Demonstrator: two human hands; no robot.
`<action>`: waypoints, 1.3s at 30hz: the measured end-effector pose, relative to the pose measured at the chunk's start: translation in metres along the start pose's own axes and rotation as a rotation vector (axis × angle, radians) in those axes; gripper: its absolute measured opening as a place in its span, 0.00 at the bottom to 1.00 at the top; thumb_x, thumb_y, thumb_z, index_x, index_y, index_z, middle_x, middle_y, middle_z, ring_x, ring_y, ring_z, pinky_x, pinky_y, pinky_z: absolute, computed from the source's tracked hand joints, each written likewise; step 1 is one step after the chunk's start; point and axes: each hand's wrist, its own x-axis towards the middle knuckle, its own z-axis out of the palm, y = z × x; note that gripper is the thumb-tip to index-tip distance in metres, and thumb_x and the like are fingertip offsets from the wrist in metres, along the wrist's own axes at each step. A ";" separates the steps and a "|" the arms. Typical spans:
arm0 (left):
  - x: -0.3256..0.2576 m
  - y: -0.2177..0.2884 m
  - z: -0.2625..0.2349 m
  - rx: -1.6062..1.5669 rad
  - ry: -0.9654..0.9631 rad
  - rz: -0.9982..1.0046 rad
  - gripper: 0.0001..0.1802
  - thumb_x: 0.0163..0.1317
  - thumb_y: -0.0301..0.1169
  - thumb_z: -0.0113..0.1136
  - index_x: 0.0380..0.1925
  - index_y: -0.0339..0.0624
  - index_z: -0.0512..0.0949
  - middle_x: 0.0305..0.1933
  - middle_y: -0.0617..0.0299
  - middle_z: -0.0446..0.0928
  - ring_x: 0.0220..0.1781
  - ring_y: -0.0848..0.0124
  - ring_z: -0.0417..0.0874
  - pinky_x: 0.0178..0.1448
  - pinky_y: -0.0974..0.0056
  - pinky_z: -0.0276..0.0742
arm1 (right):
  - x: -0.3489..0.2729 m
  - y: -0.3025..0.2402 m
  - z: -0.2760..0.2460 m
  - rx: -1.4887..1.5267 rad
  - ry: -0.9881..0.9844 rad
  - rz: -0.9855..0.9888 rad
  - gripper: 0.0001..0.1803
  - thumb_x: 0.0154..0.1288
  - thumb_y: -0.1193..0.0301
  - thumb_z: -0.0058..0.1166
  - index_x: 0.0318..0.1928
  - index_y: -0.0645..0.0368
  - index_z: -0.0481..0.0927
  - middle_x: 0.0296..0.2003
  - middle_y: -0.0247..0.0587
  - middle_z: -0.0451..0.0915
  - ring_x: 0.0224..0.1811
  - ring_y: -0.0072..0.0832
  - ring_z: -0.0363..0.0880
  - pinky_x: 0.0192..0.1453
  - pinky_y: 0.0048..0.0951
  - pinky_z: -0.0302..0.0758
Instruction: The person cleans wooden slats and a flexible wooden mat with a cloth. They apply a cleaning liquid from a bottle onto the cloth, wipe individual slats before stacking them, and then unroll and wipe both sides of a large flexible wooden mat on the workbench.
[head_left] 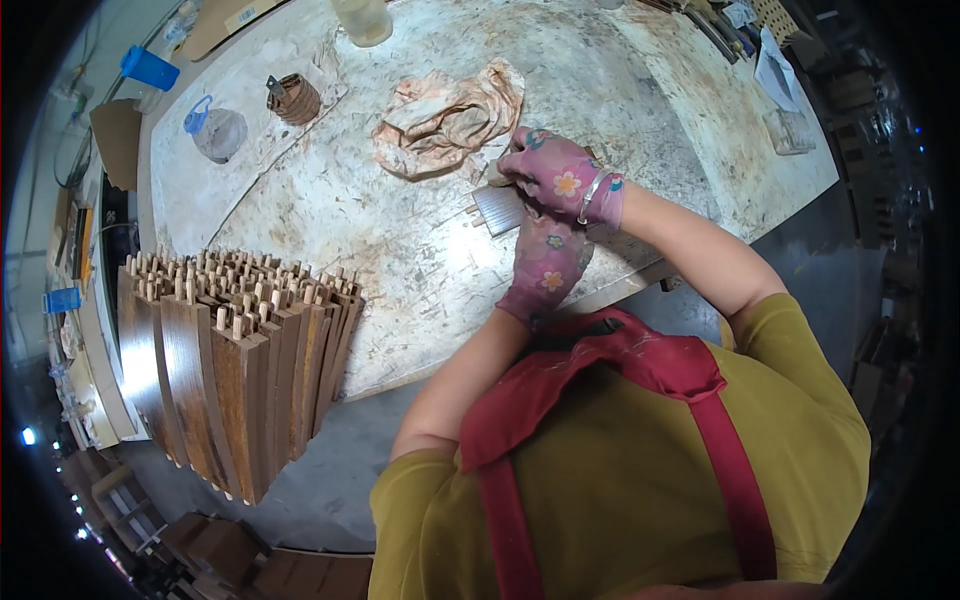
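Note:
Both my hands wear pink-purple floral gloves and meet over the table near its front edge. My left hand (548, 262) is closed round a wooden slat (500, 210), whose glossy face catches the light. Small dowel pegs (472, 211) stick out of the slat's left end. Just beyond, my right hand (562, 172) bends over the slat with its fingers pressed together. A small pale thing shows under those fingertips, too hidden to name. Beside the right hand, on its far left, lies a crumpled, stained cloth (450, 118).
A large stack of brown slats with dowel ends (240, 370) stands at the table's left front. Farther back are a clear jug with a blue handle (218, 135), a brown wrapped roll (294, 99) and a translucent container (364, 20). Tools (715, 35) lie at the far right.

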 end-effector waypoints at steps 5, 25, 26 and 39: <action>-0.001 0.000 0.010 -0.109 0.046 -0.071 0.20 0.57 0.41 0.59 0.49 0.47 0.79 0.52 0.56 0.78 0.58 0.53 0.73 0.62 0.51 0.70 | 0.012 -0.027 0.023 0.104 0.088 -0.114 0.13 0.60 0.71 0.55 0.46 0.51 0.80 0.44 0.46 0.74 0.48 0.45 0.76 0.50 0.40 0.75; 0.018 0.017 -0.034 0.045 0.018 0.106 0.26 0.51 0.35 0.64 0.51 0.38 0.74 0.63 0.51 0.70 0.65 0.51 0.68 0.67 0.46 0.62 | -0.106 0.089 0.011 2.384 0.491 0.539 0.17 0.71 0.73 0.49 0.57 0.64 0.69 0.53 0.54 0.75 0.47 0.49 0.82 0.49 0.40 0.85; 0.020 0.017 -0.040 0.046 -0.003 0.113 0.24 0.54 0.36 0.64 0.51 0.39 0.75 0.60 0.51 0.73 0.63 0.51 0.70 0.66 0.48 0.64 | -0.108 0.086 0.011 2.463 0.459 0.531 0.17 0.72 0.72 0.48 0.57 0.64 0.70 0.53 0.55 0.76 0.47 0.48 0.82 0.48 0.40 0.86; 0.108 -0.123 -0.076 0.020 0.001 -0.476 0.32 0.58 0.51 0.61 0.62 0.52 0.73 0.61 0.50 0.73 0.59 0.44 0.74 0.66 0.47 0.67 | -0.063 0.071 0.062 2.216 0.664 0.283 0.18 0.73 0.68 0.49 0.58 0.63 0.71 0.52 0.45 0.77 0.52 0.36 0.78 0.56 0.38 0.79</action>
